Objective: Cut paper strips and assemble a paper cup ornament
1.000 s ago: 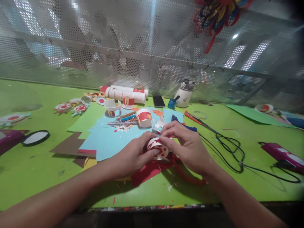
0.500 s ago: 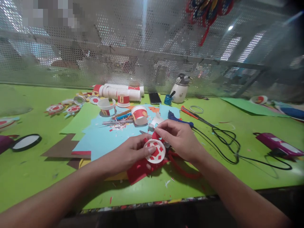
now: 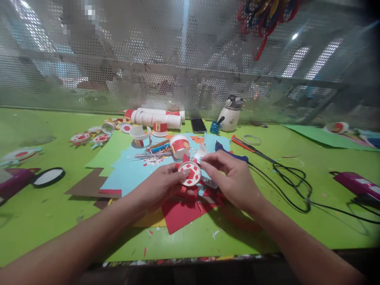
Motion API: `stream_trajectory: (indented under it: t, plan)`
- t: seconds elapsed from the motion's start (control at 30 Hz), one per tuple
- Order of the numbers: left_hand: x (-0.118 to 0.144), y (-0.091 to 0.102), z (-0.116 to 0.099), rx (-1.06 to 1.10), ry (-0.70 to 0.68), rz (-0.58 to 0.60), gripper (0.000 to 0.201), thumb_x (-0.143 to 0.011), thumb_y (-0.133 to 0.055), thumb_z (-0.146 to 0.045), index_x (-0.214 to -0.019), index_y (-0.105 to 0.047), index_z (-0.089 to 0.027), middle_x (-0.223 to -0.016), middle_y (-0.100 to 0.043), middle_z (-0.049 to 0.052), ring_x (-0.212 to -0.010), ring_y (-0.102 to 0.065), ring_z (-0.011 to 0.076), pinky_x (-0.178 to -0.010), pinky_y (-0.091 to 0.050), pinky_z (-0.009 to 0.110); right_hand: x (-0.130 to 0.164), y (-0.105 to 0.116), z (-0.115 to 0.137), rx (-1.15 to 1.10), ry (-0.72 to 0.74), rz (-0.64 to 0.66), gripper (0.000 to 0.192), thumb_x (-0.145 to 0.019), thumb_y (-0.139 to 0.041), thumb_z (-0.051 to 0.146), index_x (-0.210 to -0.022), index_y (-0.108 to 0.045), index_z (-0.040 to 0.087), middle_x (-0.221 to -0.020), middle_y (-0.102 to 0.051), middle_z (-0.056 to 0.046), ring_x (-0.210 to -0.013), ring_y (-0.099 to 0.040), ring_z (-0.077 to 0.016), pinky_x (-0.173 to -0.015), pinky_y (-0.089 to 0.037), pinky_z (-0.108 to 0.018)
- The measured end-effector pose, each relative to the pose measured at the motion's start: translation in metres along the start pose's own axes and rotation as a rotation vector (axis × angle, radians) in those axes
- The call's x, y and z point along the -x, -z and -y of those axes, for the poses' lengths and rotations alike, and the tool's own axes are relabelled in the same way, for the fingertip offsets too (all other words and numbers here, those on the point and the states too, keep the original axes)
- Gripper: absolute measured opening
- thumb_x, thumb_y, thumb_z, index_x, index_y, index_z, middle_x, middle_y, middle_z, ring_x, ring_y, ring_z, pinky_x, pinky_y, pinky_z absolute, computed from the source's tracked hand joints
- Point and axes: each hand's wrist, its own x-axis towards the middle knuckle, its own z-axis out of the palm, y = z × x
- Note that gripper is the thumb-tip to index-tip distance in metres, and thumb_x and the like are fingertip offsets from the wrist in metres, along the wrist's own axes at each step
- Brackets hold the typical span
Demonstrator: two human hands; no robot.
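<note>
My left hand (image 3: 168, 180) grips a paper-cup base (image 3: 190, 180), a round white disc with red paper patches, thumb on its face. Red paper strips stick out below its rim, and a pointed red piece (image 3: 185, 158) rises at its top. At the disc's upper right, my right hand (image 3: 230, 174) is closed in a pinch; what lies between thumb and forefinger is too small to tell. Beneath that hand are scissors (image 3: 209, 182), their handles mostly in shadow. A red paper sheet (image 3: 179, 217) lies under the disc.
Cut paper cups (image 3: 179, 146) and light-blue paper (image 3: 118, 174) lie ahead. A blue glue gun (image 3: 230, 153) with a black cable is at right, near an orange-handled tool (image 3: 242, 144). Behind stand a bottle (image 3: 230, 114) and phone (image 3: 198, 125). Several decorated discs (image 3: 80, 138) lie left.
My right hand has let go of the red piece at the disc's top and shifted to its right side. The disc has tilted, so red strips now show below it.
</note>
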Motion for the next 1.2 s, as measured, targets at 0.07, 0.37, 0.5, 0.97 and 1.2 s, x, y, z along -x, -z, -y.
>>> stream_trajectory:
  t: [0.07,0.37,0.5,0.97,1.2]
  plan:
    - [0.002,-0.002,0.000,-0.041,-0.011,-0.014,0.029,-0.083,-0.061,-0.026,-0.110,-0.058,-0.016,-0.092,-0.068,0.010,-0.065,-0.066,0.0163,-0.065,-0.055,0.033,0.002,-0.002,0.002,0.095,0.075,0.034,0.013,-0.086,-0.060,0.023,-0.093,-0.067,0.015,-0.082,-0.061,-0.003,-0.073,-0.055,-0.0136,-0.068,-0.045,-0.028]
    - [0.008,-0.006,-0.006,-0.193,-0.116,-0.084,0.041,-0.081,-0.063,-0.034,-0.119,-0.055,-0.022,-0.091,-0.064,0.004,-0.069,-0.063,0.0153,-0.065,-0.055,0.034,0.011,-0.004,0.004,0.339,0.269,0.170,0.051,-0.081,-0.065,0.020,-0.129,-0.049,0.016,-0.110,-0.052,-0.009,-0.102,-0.052,-0.0208,-0.088,-0.047,-0.034]
    - [0.008,-0.005,-0.004,-0.296,-0.238,-0.050,0.038,-0.083,-0.060,-0.035,-0.118,-0.057,-0.019,-0.092,-0.065,0.005,-0.072,-0.059,0.0139,-0.066,-0.051,0.028,0.014,-0.006,0.005,0.457,0.318,0.167,0.051,-0.084,-0.060,0.022,-0.133,-0.045,0.014,-0.109,-0.050,-0.012,-0.101,-0.051,-0.0232,-0.085,-0.050,-0.039]
    - [0.006,-0.002,-0.003,-0.312,-0.326,-0.035,0.032,-0.083,-0.060,-0.030,-0.113,-0.062,-0.017,-0.078,-0.065,0.003,-0.077,-0.058,0.0169,-0.069,-0.046,0.028,0.014,-0.005,0.004,0.494,0.329,0.162,0.045,-0.085,-0.060,0.021,-0.128,-0.048,0.016,-0.108,-0.052,-0.012,-0.098,-0.054,-0.0241,-0.083,-0.052,-0.041]
    - [0.007,-0.002,-0.004,-0.361,-0.298,0.004,0.034,-0.083,-0.059,-0.027,-0.115,-0.061,-0.017,-0.100,-0.066,0.008,-0.086,-0.060,0.0199,-0.074,-0.047,0.030,0.013,-0.003,0.003,0.435,0.319,0.196,0.049,-0.085,-0.060,0.019,-0.131,-0.046,0.018,-0.110,-0.052,-0.011,-0.099,-0.055,-0.0225,-0.085,-0.052,-0.040]
